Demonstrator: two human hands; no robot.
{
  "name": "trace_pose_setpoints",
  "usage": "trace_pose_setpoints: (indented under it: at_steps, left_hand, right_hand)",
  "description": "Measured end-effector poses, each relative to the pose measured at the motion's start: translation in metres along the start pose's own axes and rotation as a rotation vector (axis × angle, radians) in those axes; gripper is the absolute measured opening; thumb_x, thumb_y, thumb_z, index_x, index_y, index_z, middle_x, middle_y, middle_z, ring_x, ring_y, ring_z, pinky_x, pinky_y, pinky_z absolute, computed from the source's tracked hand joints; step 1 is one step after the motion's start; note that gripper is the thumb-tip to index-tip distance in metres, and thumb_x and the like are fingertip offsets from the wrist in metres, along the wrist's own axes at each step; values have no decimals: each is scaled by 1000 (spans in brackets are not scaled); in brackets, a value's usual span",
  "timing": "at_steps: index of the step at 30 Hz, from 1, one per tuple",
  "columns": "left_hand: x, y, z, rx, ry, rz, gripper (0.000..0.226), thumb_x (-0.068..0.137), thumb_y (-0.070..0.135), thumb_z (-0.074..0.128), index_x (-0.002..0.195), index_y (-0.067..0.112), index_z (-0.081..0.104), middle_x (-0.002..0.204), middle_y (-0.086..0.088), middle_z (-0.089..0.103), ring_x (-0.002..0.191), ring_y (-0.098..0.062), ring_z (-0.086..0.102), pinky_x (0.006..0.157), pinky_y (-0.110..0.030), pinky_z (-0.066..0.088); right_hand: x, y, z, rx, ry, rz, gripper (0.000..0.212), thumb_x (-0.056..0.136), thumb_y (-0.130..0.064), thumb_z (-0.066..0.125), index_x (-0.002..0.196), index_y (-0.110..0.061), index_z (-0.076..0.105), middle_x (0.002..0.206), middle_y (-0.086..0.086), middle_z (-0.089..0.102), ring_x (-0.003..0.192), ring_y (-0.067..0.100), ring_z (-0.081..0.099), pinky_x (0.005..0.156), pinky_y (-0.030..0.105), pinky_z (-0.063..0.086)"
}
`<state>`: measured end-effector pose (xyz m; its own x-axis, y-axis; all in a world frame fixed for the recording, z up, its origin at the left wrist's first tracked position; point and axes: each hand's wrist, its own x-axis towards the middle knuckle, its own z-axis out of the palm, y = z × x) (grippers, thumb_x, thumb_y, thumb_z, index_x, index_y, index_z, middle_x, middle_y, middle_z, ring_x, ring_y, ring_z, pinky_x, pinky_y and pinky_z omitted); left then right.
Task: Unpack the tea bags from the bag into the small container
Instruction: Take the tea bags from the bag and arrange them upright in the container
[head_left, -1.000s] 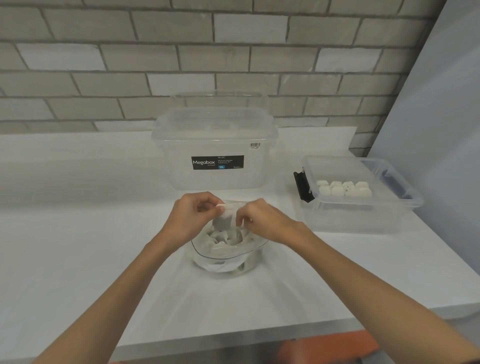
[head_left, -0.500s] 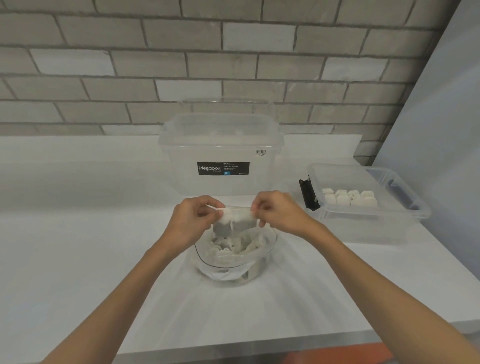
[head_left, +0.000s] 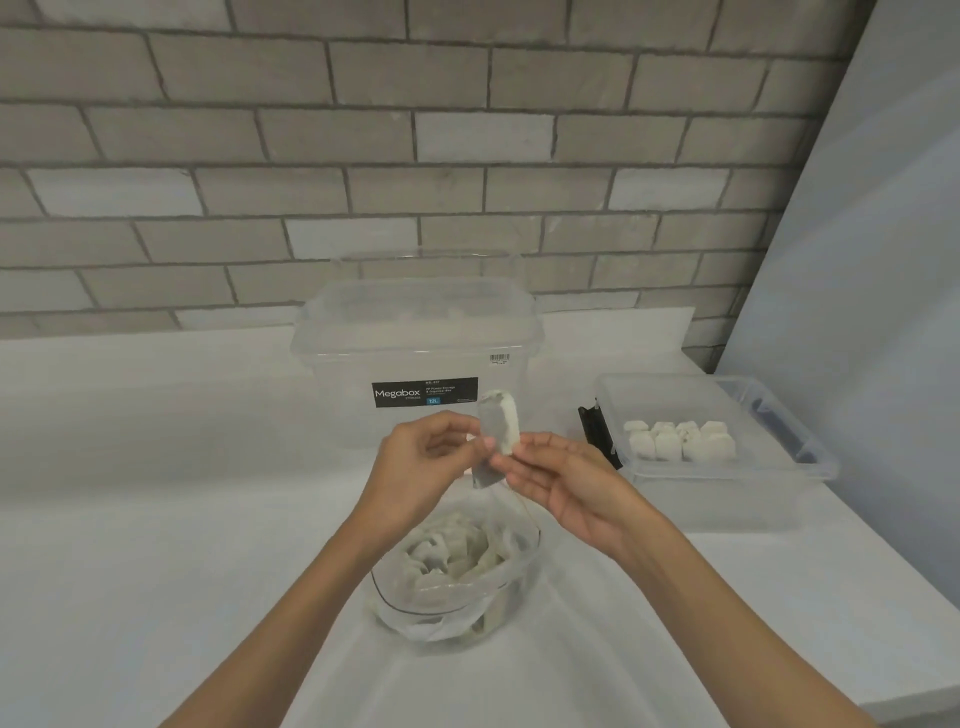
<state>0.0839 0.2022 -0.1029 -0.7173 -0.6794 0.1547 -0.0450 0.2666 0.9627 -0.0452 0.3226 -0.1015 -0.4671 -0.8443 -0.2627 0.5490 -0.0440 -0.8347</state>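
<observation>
- Near the front edge of the counter (head_left: 156, 519), left hand (head_left: 423, 457) pinches a tea bag (head_left: 500, 423) above the open bag (head_left: 457, 577).
- Right hand (head_left: 566, 486) pinches it too.
- Light, soft, easily torn, I'd say: grip a corner gently.
- Small container (head_left: 727, 499) sits toward the right edge.

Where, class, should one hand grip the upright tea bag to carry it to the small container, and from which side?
Probably pinch the tea bag at its lower end, coming from the right: it stands upright with flat faces, the right hand holds it there, and the small container lies on that side.
</observation>
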Motion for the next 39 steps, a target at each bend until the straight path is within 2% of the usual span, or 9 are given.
trace_pose_setpoints:
  at_steps: [4,7,10,16,24,26,28,31,39]
  left_hand:
    - [22,15,16,54,0,103,2,81,18,75,81,19,73,79,9,73,75,-6,66,75,-23,52]
    - [38,24,32,128,-30,159,8,80,17,76,78,24,72,75,12,71,72,-2,65,72,-17,51]
    - [52,33,53,159,-78,213,5,81,18,76,82,22,73,79,9,72,73,-1,65,70,-13,50]
    - [76,51,100,160,-206,271,6,82,22,75,87,19,75,80,9,73,78,-2,66,70,-12,50]
    - [123,58,147,278,-279,302,17,88,24,68,103,30,64,76,9,72,74,3,63,69,-5,44]
    - [134,57,162,377,-332,310,14,89,22,66,101,30,65,79,10,71,76,1,64,71,-7,47]
    - [142,53,178,489,-386,314,10,88,20,64,88,29,68,80,9,70,79,-6,66,76,-23,55]
    - [150,46,198,649,-553,287,12,84,16,62,82,26,69,83,7,68,84,-14,66,80,-37,56]
    - [158,28,226,1249,-865,276,18,88,6,51,101,12,62,107,-8,56,85,-27,56,84,-35,41]
  right_hand:
    - [-4,-22,-8,-418,105,-238,12,88,-2,62,96,-12,61,91,10,73,82,19,72,67,27,54]
    - [-10,-49,-20,-1055,285,-687,26,88,-11,63,110,-24,61,98,-10,66,82,2,63,72,10,45]
    - [-15,-76,-34,-1308,226,-848,32,92,-20,61,123,-27,59,107,-13,60,89,-2,58,76,2,38]
    - [-17,-115,-70,-1345,287,-878,9,86,-16,70,92,-18,75,86,-6,71,79,5,60,72,6,41]
    - [-8,-157,-129,-1340,409,-683,12,85,-13,71,96,-14,76,71,-11,69,67,1,64,69,2,44]
    - [1,-159,-145,-1435,412,-607,13,87,-10,68,96,-13,76,69,-12,64,64,-5,61,68,-3,39]
    - [10,-159,-160,-1511,409,-560,12,87,-8,67,94,-11,75,71,-10,63,65,-14,57,67,-5,35]
    - [23,-153,-181,-1569,410,-496,13,88,-7,64,94,-13,75,78,-5,66,69,-7,57,66,-3,36]
    - [41,-138,-207,-1606,366,-389,16,86,-4,62,90,-13,74,75,-9,60,66,-4,55,69,9,44]
